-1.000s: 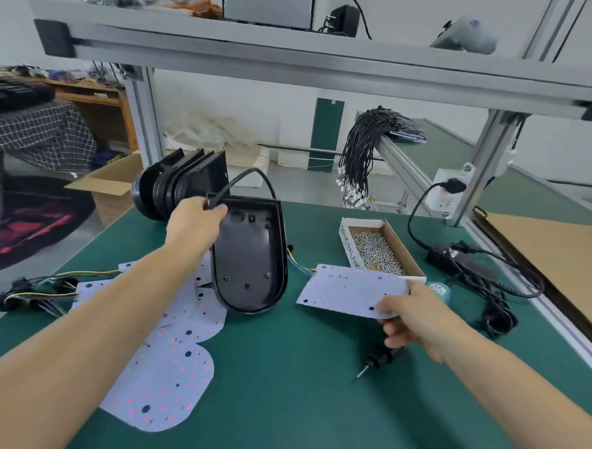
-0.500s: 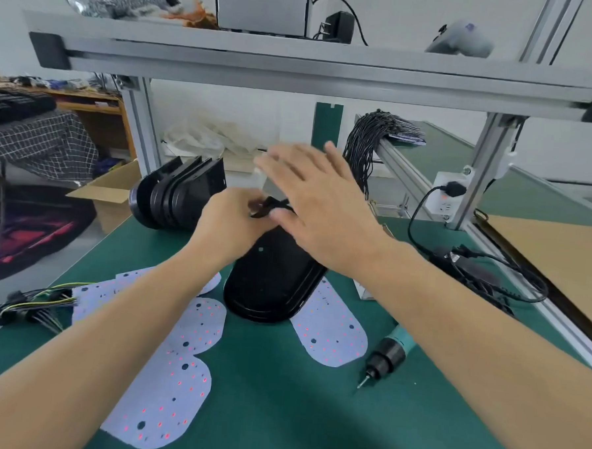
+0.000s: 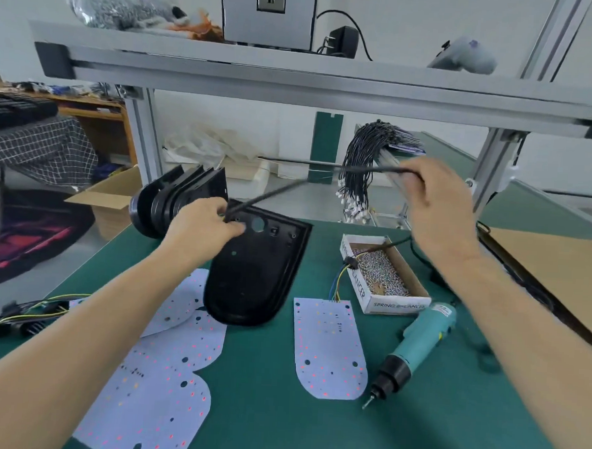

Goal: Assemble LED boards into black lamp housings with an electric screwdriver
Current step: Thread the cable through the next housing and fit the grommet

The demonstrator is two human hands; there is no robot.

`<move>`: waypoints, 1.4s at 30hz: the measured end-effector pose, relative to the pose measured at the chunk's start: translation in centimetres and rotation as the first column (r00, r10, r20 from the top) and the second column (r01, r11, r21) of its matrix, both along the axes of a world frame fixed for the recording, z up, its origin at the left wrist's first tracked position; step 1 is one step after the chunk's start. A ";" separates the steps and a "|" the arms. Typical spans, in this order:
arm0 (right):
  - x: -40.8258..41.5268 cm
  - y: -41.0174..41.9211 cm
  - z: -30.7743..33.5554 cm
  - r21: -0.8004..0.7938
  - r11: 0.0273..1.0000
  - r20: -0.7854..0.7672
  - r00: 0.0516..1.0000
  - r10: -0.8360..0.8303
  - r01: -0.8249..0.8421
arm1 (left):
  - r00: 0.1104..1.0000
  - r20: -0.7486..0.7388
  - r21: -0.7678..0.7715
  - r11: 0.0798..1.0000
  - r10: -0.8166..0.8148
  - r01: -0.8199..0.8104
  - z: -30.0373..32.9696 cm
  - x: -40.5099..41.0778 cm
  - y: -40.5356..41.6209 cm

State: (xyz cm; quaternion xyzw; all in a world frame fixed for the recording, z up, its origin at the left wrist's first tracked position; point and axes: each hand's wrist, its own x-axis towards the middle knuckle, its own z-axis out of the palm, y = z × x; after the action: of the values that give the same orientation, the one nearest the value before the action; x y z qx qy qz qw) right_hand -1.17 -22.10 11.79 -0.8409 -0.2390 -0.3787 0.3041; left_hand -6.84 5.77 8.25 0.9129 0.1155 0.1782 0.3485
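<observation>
A black lamp housing [image 3: 254, 273] lies tilted on the green mat, its square end lifted toward the back. My left hand [image 3: 203, 224] grips its top left corner where a black cable [image 3: 289, 186] comes out. My right hand [image 3: 436, 204] is raised at the right and pinches that cable, which runs taut between both hands. A white LED board [image 3: 329, 349] with coloured wires lies flat to the right of the housing. The teal electric screwdriver [image 3: 418, 347] lies beside it, tip toward me.
More LED boards [image 3: 156, 381] overlap at the left front. A stack of black housings [image 3: 179, 197] stands at the back left. A cardboard box of screws [image 3: 381, 273] sits right of centre. A wire harness [image 3: 25, 316] lies at the left edge. Black cables [image 3: 363, 166] hang behind.
My right hand let go of the LED board, crossed to the housing and pulled its cable out to the right. The housing now lies tilted with its rounded end toward me.
</observation>
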 end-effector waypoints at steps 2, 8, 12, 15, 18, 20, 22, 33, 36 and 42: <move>0.7 -1.7 -1.0 -0.237 0.970 -0.233 0.967 -0.106 0.049 | 0.999 0.036 -0.070 0.997 0.015 -0.013 -0.7 0.0 -0.2; -3.2 2.3 -1.8 -0.379 0.865 -0.435 0.888 0.147 -0.329 | 0.993 0.118 0.105 0.994 0.011 -0.024 -0.8 -0.1 -3.7; -5.4 8.2 -1.6 -0.308 0.831 -0.375 0.862 0.342 -0.463 | 0.981 0.196 0.115 0.993 0.009 -0.032 -0.9 -0.1 -5.6; -5.4 8.7 -1.8 -0.199 0.903 -0.312 0.898 0.310 -0.381 | 0.967 0.247 -0.078 0.996 0.058 -0.040 -1.2 -0.3 -5.4; -4.9 7.5 -1.9 -0.166 0.965 -0.216 0.962 0.167 -0.205 | 0.967 0.196 -0.393 0.916 0.165 -0.077 -2.2 -0.4 -4.1; -4.6 7.0 -2.2 -0.090 0.984 -0.223 0.966 0.133 -0.156 | 0.961 0.169 -0.575 0.814 0.220 -0.086 -3.0 -0.5 -3.3; -4.6 7.1 -2.8 -0.106 0.986 -0.256 0.961 0.102 -0.133 | 0.958 0.154 -0.731 0.680 0.241 -0.054 -3.5 -0.6 -3.2; -5.8 9.0 -4.4 -0.086 0.995 -0.311 0.950 0.024 -0.054 | 0.957 0.287 -0.873 0.422 0.040 0.244 -2.6 -2.4 -6.7; -5.7 9.4 -4.4 -0.091 0.996 -0.356 0.933 -0.039 0.007 | 0.932 0.362 -0.807 0.499 -0.002 0.315 -3.1 -2.8 -7.3; -5.1 9.2 -4.0 0.521 0.854 -0.711 0.561 0.425 0.013 | 0.875 0.470 -0.598 0.770 0.114 0.221 -3.8 -3.1 -7.2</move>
State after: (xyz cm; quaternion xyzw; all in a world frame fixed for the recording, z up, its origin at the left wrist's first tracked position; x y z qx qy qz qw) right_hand -6.29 -12.90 7.82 -0.7834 -0.0757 0.0380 0.6158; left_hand -9.93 -1.47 4.47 0.6701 0.0517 0.3387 0.6584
